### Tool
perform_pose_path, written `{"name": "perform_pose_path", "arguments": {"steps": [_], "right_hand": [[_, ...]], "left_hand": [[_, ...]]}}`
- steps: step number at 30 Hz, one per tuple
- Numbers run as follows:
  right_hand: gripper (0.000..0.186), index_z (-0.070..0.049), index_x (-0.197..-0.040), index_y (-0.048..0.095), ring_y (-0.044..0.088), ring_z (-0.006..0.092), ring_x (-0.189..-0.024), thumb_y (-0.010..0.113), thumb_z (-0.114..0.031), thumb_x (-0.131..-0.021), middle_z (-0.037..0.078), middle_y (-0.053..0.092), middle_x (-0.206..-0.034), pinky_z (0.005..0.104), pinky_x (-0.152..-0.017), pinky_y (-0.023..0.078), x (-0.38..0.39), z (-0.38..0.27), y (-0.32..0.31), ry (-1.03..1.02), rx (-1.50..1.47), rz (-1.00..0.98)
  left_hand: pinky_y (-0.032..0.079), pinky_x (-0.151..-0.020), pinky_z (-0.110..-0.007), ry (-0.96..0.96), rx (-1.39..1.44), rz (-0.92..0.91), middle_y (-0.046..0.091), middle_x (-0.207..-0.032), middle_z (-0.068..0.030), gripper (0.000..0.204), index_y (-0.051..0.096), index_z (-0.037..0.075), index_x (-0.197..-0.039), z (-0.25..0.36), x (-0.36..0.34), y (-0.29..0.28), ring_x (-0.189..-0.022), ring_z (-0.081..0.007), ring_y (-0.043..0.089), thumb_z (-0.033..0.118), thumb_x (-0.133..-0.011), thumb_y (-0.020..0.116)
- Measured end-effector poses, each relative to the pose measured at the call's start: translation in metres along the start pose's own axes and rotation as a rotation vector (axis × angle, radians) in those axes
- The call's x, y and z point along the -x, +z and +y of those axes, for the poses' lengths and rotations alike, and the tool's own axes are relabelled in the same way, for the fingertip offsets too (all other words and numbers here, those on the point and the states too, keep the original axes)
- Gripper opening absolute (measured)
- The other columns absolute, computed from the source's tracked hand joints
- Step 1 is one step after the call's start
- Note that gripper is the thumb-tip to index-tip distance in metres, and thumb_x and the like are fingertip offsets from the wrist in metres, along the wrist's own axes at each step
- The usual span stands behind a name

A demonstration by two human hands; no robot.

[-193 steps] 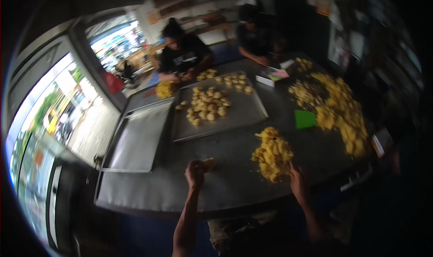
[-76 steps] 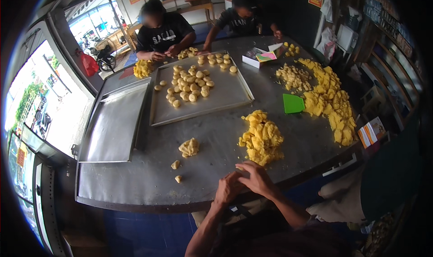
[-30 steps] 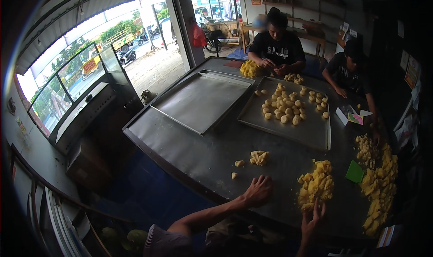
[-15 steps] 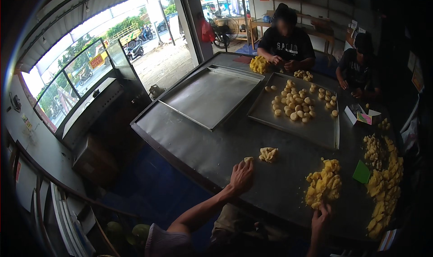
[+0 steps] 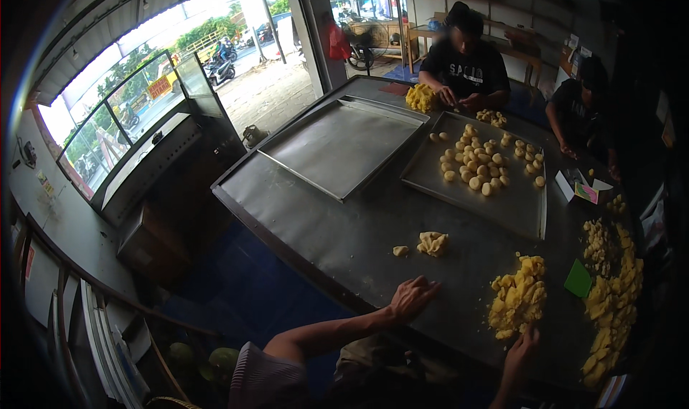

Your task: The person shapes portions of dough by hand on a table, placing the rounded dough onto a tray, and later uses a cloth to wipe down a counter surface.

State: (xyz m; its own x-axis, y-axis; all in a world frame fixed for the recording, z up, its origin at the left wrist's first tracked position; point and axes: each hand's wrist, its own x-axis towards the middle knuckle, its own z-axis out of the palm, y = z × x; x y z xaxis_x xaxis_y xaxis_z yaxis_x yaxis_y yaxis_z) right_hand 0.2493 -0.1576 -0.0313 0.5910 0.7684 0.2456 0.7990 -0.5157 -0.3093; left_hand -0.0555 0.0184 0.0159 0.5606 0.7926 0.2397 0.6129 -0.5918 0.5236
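My left hand [image 5: 414, 298] is palm down over the near part of the metal table, its fingers stretched to the right and nothing seen in them. Beyond it lie a small dough piece [image 5: 400, 251] and a larger, folded lump of pale dough [image 5: 432, 244], both apart from the hand. My right hand [image 5: 524, 346] is at the near edge of a crumbly yellow filling pile [image 5: 518, 294]. Its fingers are bent together beside the pile; what they hold, if anything, is too dark and small to make out.
A tray of round dough balls [image 5: 477, 161] stands beyond, with a bare metal tray [image 5: 337, 151] left of it. At right are a green scraper [image 5: 578, 278], more yellow filling [image 5: 610, 301] and an open box [image 5: 580, 186]. Two people [image 5: 470, 72] work across the table.
My left hand has drawn back and to the right from the small dough piece, which now lies uncovered. My right hand stays by the yellow pile. The view has shifted slightly.
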Motion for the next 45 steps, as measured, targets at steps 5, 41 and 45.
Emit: {"name": "perform_pose_path", "arguments": {"steps": [5,41,45], "right_hand": [[0.034,-0.005,-0.125,0.058,0.049,0.0315,-0.121,0.054,-0.004,-0.091,0.016,0.046,-0.134,0.0355,-0.097,0.045,0.013,-0.001,-0.006,0.001,-0.048,-0.044],[0.028,-0.001,-0.118,0.061,0.054,0.0351,-0.114,0.054,0.0,-0.09,0.021,0.055,-0.123,0.0405,-0.095,0.047,0.019,0.006,-0.006,-0.056,-0.011,0.103],[0.024,-0.001,-0.11,0.066,0.057,0.0346,-0.106,0.059,0.0,-0.087,0.018,0.06,-0.112,0.0403,-0.089,0.048,0.007,0.01,-0.006,-0.064,-0.048,0.124]], "left_hand": [[0.033,-0.105,-0.05,0.241,-0.304,-0.072,0.06,-0.109,-0.0129,0.028,0.066,0.007,-0.101,0.008,-0.023,0.027,-0.121,-0.037,0.045,0.028,-0.09,0.05],[0.019,-0.107,-0.061,0.141,-0.501,-0.136,0.04,-0.137,-0.0221,0.046,0.05,0.004,-0.128,-0.005,-0.052,0.062,-0.133,-0.0323,0.03,0.027,-0.087,0.051],[0.022,-0.104,-0.057,0.142,-0.414,0.09,0.043,-0.13,-0.0204,0.043,0.052,0.004,-0.123,-0.011,-0.03,0.065,-0.127,-0.0332,0.035,0.025,-0.085,0.052]]}}
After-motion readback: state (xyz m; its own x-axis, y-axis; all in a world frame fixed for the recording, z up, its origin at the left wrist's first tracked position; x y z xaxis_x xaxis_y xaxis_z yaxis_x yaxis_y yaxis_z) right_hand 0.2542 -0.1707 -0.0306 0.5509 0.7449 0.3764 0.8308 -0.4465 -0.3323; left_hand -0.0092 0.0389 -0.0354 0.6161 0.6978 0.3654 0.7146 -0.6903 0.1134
